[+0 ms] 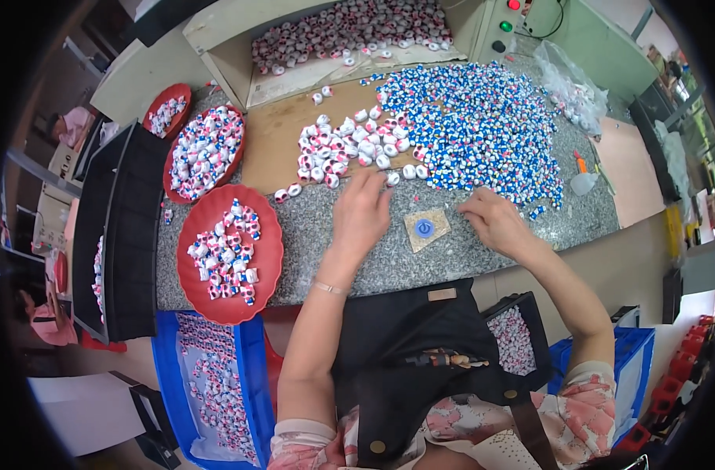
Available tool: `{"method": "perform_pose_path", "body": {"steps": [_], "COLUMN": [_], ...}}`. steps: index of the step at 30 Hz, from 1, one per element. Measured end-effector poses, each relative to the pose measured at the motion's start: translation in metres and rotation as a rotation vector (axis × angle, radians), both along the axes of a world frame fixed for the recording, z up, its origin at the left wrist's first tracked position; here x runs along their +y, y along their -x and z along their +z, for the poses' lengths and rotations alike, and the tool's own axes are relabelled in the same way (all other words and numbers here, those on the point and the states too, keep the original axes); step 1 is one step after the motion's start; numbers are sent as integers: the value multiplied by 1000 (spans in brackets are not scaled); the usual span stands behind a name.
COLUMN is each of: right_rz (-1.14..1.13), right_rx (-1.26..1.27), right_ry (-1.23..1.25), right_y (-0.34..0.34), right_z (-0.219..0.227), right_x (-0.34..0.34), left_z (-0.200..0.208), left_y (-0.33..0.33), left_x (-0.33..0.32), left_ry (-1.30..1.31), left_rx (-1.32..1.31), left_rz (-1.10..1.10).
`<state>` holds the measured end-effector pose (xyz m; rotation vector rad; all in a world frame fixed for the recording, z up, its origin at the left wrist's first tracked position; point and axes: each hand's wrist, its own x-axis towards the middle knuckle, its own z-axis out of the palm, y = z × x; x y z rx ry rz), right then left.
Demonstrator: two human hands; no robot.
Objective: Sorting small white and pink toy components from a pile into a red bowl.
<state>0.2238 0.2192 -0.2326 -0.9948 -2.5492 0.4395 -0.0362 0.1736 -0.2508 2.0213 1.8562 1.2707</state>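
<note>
My left hand [361, 210] reaches forward over the grey speckled worktop, its bent fingers closed at a small round white piece [393, 179] near the front of a heap of white-and-pink pieces [357, 145]. To the right, my right hand [494, 223] holds thumb and fingers pinched together just in front of a wide heap of tiny blue-and-white parts [483, 117]. Anything within that pinch is too small to make out. Between my hands lies a tan square pad [417, 241] with a round blue holder [425, 228] on it.
Red dishes [273, 258] of assembled pieces stand at the left, beside a black crate [130, 235]. A blue bin [166, 368] sits below. Behind the heaps, an open-fronted box [216, 70] contains more white pieces. A clear plastic bag [569, 86] and an orange-handled tool [581, 163] lie at right.
</note>
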Motion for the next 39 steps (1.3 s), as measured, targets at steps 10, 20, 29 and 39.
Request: {"method": "perform_pose_path", "body": {"steps": [10,20,29,39], "right_rz": [-67,-98,28,82], "right_rx": [-61,7,-119,11], "right_ry": [85,373,62,163], "right_y": [-23,8,6,30], "right_z": [-5,25,3,34], "right_x": [-25,-21,-11,-23], "left_z": [-18,-11,-13,-13], "left_y": [-4,23,8,14], "left_x": [21,-118,-120,-123], "left_ry": [-22,420,334,321], "left_rx": [154,-1185,-1137,-1247], "left_rz": [-24,-256,-311,-293]}}
